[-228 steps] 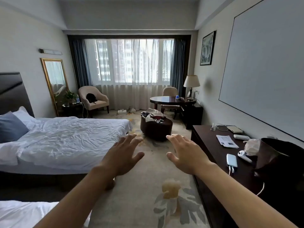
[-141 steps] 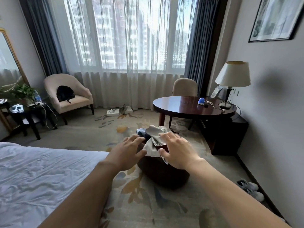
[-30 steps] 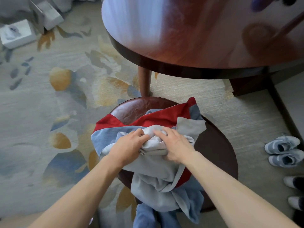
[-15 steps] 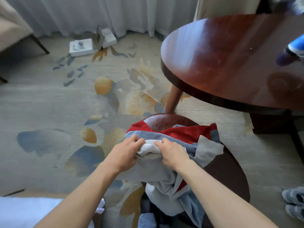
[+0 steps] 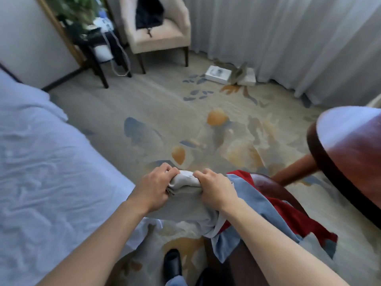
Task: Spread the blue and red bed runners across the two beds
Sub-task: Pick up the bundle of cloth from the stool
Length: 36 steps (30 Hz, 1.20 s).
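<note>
Both hands, left hand (image 5: 156,187), right hand (image 5: 216,189), fists gripping bunched bed runners (image 5: 243,205), seemingly above ottoman (image 5: 274,188), bed (image 5: 41,172) leftward

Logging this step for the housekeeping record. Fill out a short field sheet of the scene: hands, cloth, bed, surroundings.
left hand: grips the bunched grey edge of the bed runners
right hand: grips the same bunch, beside the left
bed runners: blue, red and grey cloth, trailing over the round brown stool
bed: to the left, white wrinkled sheet, no runner on the part shown
round table: to the right, dark wood
armchair: far side, dark item on the seat
</note>
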{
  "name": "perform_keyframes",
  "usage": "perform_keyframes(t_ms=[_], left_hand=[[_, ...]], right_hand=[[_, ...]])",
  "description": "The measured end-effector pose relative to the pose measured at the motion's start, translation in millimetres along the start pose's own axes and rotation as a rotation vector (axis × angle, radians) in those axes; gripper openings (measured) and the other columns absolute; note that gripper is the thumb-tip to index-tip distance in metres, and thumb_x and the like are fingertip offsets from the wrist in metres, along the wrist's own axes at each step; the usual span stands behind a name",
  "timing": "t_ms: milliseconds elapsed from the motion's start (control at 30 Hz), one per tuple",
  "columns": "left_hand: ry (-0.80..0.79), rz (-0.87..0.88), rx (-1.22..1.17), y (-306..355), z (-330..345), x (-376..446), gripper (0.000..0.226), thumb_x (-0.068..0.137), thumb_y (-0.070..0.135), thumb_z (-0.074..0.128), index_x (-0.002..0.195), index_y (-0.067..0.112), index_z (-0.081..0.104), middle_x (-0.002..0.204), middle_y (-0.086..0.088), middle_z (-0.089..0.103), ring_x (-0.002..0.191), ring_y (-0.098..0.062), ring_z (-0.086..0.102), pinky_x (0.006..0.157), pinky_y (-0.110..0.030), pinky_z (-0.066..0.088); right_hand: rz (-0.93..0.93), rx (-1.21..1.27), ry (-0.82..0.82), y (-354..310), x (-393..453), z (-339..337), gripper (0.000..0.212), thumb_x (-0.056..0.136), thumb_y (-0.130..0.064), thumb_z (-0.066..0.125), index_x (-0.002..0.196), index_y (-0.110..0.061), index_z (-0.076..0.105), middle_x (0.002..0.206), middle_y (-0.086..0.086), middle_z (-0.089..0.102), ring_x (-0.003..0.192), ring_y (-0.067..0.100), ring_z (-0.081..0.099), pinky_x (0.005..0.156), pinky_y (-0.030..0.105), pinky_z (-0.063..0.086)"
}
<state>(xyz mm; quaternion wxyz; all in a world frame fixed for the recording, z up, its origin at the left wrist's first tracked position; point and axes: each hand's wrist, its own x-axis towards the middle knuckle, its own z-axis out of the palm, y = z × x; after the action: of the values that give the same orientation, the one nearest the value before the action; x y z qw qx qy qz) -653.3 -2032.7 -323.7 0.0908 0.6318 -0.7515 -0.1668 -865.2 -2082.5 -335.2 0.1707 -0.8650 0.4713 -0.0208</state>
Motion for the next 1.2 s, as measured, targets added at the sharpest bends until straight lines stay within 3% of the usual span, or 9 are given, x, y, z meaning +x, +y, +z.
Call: perform_keyframes(t_ms=[100,433,833,933,1067,1200], left_hand=[[0.082,-0.124,0.016,-33.2,-26.9,-46.4,0.047,0.074,0.010,0.051,0.114,0.034,0.047,0.114,0.011,0.048,0.093,-0.023,0.057,0.061,-0.033,0.045],[0.350,-0.399,0.111,-153.6,-107.2,-217.1,0.044,0.077,0.010,0.057,0.116,0.028,0.052,0.114,0.003,0.049,0.100,-0.028,0.056,0.066,-0.040,0.046],[0.409,-0.698,0.085,-316.6,-141.4,-474.0,0.042,0.081,0.010,0.054,0.119,0.028,0.050,0.117,0.006,0.047,0.103,-0.023,0.053,0.061,-0.035,0.043],[0.406,-0.773,0.084,-341.6,-140.0,-524.5,0.044,0.078,0.008,0.053,0.117,0.028,0.048,0.115,0.008,0.046,0.100,-0.022,0.053,0.059,-0.033,0.038],[0.436,-0.861,0.049,-367.1,-140.9,-578.2,0.042,0.078,0.008,0.053,0.115,0.029,0.049,0.111,0.009,0.047,0.096,-0.021,0.054,0.057,-0.036,0.045],[0.461,-0.924,0.045,-396.9,-147.3,-611.4,0.041,0.079,0.008,0.057,0.111,0.031,0.045,0.110,0.009,0.046,0.095,-0.021,0.055,0.055,-0.036,0.046]], right_hand=[[-0.132,-0.028,0.002,-57.2,20.9,-3.5,0.030,0.079,-0.013,0.054,0.105,-0.027,0.050,0.093,0.004,0.053,0.074,0.036,0.058,0.058,0.034,0.033],[-0.463,-0.103,0.011,-283.9,63.9,8.6,0.028,0.082,-0.014,0.054,0.108,-0.025,0.052,0.098,0.005,0.052,0.077,0.037,0.060,0.059,0.035,0.033],[-0.744,-0.095,-0.072,-575.8,57.7,122.3,0.026,0.086,-0.015,0.054,0.110,-0.024,0.052,0.098,0.005,0.053,0.074,0.035,0.059,0.055,0.035,0.031],[-0.801,-0.101,-0.115,-628.3,51.0,148.9,0.024,0.084,-0.014,0.055,0.107,-0.023,0.052,0.095,0.004,0.052,0.071,0.033,0.058,0.052,0.033,0.030],[-0.877,-0.143,-0.155,-689.3,48.6,174.4,0.027,0.086,-0.015,0.055,0.111,-0.022,0.051,0.097,0.004,0.052,0.074,0.031,0.059,0.051,0.030,0.025],[-0.937,-0.155,-0.176,-741.4,58.4,193.8,0.028,0.087,-0.015,0.054,0.114,-0.022,0.051,0.099,0.004,0.053,0.075,0.032,0.060,0.056,0.034,0.030]])
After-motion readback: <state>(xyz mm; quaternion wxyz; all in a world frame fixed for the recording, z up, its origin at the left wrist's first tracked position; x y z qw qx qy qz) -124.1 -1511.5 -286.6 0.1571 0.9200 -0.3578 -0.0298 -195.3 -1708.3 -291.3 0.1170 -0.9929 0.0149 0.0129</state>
